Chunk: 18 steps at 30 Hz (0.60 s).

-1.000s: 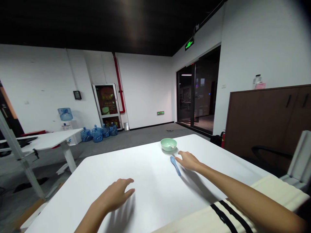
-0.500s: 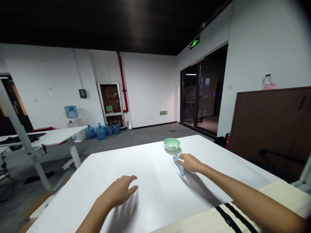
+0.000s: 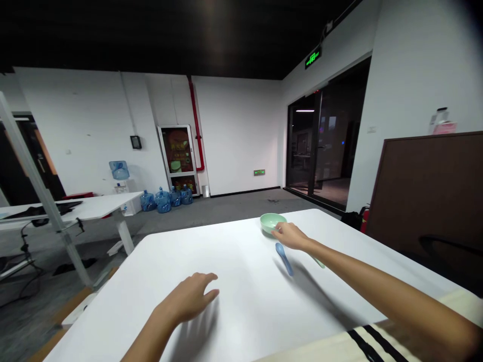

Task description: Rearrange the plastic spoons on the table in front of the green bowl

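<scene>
A light green bowl stands on the white table near its far edge. My right hand reaches to the bowl's near right rim, its bent fingertips overlapping the rim; I cannot make out a grip. Just below that hand lies a blue spoon, apart from the fingers. The end of a pale green object shows beside my right forearm, which hides the rest of it. Over the table's left part hovers my left hand, fingers spread and holding nothing.
Cream cloth with black stripes lies at the near right edge. Beyond the table are a brown cabinet at right, blue water bottles on the floor, and another white table at left.
My right hand has moved forward from beside the blue spoon to the bowl's rim. The pale green end by my forearm has come into sight. My left hand keeps its pose.
</scene>
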### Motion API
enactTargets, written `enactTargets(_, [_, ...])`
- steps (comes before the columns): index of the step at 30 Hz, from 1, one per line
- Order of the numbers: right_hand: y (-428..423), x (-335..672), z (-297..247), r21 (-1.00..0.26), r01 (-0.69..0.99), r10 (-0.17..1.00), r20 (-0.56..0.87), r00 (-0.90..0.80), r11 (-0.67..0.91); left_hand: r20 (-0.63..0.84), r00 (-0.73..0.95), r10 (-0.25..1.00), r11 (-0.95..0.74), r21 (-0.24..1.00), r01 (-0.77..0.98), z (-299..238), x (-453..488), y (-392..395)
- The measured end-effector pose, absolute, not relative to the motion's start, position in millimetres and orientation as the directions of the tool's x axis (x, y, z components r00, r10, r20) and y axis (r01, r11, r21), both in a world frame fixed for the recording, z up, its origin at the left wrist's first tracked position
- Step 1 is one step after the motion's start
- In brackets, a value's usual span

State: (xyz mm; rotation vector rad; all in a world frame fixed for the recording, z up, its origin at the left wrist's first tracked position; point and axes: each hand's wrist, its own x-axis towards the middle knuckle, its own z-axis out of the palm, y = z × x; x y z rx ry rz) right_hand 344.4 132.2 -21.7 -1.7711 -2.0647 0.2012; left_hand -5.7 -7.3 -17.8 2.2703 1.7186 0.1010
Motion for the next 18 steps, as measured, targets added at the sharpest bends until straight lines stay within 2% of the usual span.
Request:
enactTargets(7, [173.2,340.6,-5.0,-0.288,0.957,0.966,0.257,0.040,0.037,-0.128,0.269,0.955,-0.228,0.268,0.936,-16.3,-4.9,-8.2])
enactTargets(11, [196.6,340.2,3.2,-0.261,0.964,0.978,0.185,0.095,-0.044,-0.141,0.261,0.955,-0.216,0.277,0.936,-12.0,-2.3,-9.8])
enactTargets(18, [231.2,339.8,-9.9,-0.213,0.973,0.993,0.060,0.105,-0.090,-0.163,0.247,0.955,-0.194,0.288,0.938,-6.6,-0.3,-10.8])
